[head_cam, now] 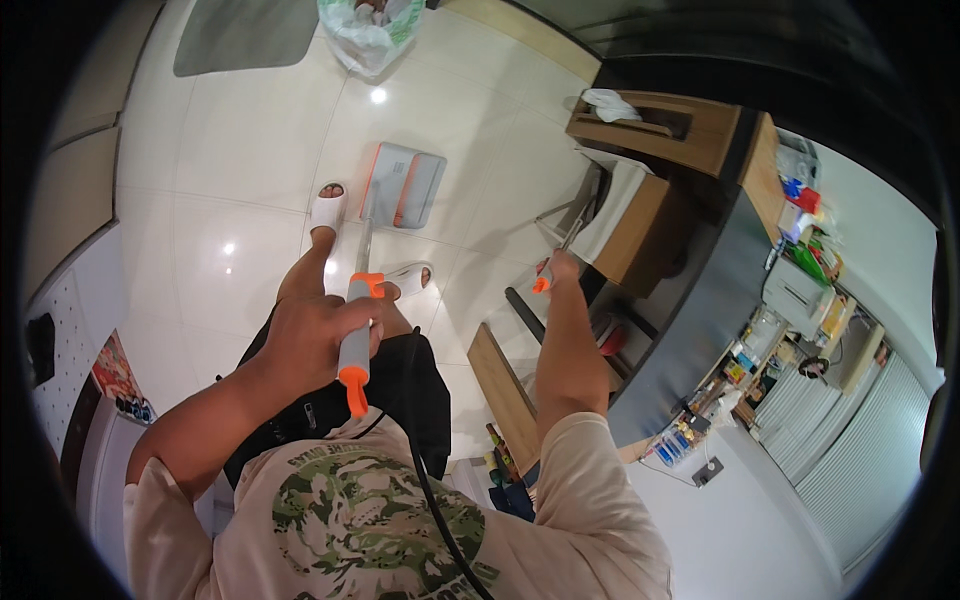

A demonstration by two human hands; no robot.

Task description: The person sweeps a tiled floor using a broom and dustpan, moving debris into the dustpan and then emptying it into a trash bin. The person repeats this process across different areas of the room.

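Note:
My left hand (pixel 319 334) is wrapped around the grey and orange grip of a long-handled dustpan (pixel 355 349). Its metal pole runs down to the grey pan (pixel 405 185), which rests on the tiled floor just beyond my white slippers (pixel 328 210). My right hand (pixel 559 270) is stretched out to the right, closed on a second grey and orange handle (pixel 543 283), apparently a broom's. That handle's metal pole (pixel 576 229) reaches toward the space under the desk. Its far end cannot be made out clearly among the dark shapes beside a cardboard box (pixel 634 236).
A desk (pixel 697 300) with a wooden drawer unit (pixel 660 127) stands at right. Under it are the box and a dark bar. A wooden board (pixel 504 375) sits near my right arm. Ahead are a lined trash bin (pixel 373 37) and grey mat (pixel 247 34). A black cable (pixel 416 420) hangs before me.

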